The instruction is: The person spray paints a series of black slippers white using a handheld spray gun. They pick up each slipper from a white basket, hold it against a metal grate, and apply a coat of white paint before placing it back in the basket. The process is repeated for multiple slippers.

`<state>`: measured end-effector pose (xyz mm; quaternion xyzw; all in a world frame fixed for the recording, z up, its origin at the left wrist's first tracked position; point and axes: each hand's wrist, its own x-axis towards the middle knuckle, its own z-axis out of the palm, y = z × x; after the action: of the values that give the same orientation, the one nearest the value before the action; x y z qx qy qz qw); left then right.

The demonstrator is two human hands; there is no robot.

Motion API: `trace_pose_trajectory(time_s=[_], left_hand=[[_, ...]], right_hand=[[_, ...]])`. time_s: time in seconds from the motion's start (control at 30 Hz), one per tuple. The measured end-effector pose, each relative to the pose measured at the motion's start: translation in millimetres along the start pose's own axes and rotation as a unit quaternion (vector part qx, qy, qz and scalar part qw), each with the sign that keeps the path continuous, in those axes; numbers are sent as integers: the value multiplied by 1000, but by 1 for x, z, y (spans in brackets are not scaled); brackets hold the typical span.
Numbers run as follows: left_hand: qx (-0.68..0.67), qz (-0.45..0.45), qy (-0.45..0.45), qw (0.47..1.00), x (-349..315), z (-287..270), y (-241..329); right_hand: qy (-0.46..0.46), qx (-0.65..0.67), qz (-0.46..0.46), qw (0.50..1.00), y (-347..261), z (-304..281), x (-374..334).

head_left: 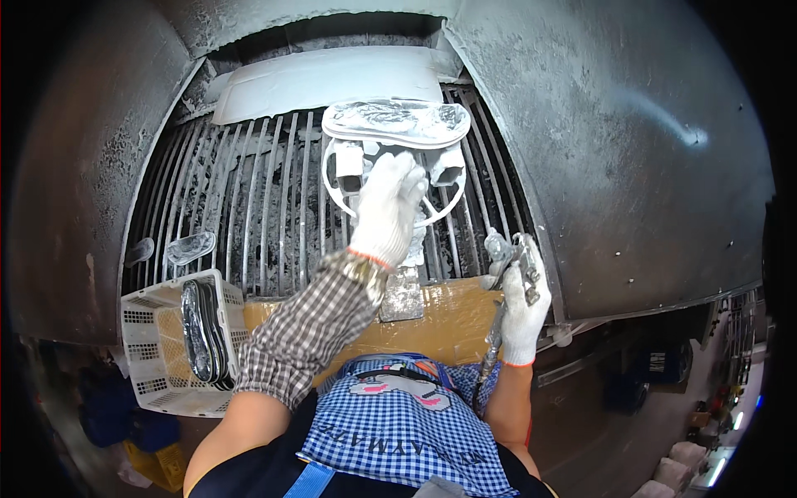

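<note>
My left hand point(388, 209), in a white knit glove and checked sleeve, reaches into a white-coated stand point(349, 178) with square tube ends and a round ring. Its fingers are curled near the middle of the stand; what they grip is hidden. On top of the stand lies a white-edged shoe sole point(397, 123), its upper face shiny and streaked with white. My right hand point(525, 311), also gloved, is wrapped round a metal spray gun point(525, 270) to the right of the stand. A hose point(490, 340) hangs down from the gun.
A metal grate point(257, 199) with white residue spans the booth between dark metal side walls point(614, 158). A white plastic basket point(154, 332) at the left holds several dark soles point(203, 332). Another sole point(191, 247) lies on the grate. Brown-taped board point(452, 319) lines the front edge.
</note>
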<state>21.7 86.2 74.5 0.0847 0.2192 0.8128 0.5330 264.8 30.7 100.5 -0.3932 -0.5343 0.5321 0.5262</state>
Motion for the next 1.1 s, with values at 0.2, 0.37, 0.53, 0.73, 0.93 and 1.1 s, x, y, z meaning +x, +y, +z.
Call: trace_pose_trajectory(time_s=[0.2, 0.37, 0.53, 0.73, 0.93, 1.1], left_hand=[[163, 86, 70, 980, 28, 39, -8], [264, 164, 28, 950, 51, 14, -7], [100, 78, 91, 988, -2, 20, 66], [100, 246, 120, 957, -19, -107, 152], [-32, 144, 319, 936, -25, -232, 147], [-30, 31, 337, 941, -47, -346, 82]], right_hand=[[2, -63, -6, 998, 3, -6, -10], [-26, -57, 22, 998, 15, -9, -18], [-16, -130, -23, 991, 36, -9, -19], [-67, -110, 26, 991, 44, 0, -23], [-103, -133, 40, 985, 58, 7, -24], [-110, -130, 54, 984, 61, 15, -25]])
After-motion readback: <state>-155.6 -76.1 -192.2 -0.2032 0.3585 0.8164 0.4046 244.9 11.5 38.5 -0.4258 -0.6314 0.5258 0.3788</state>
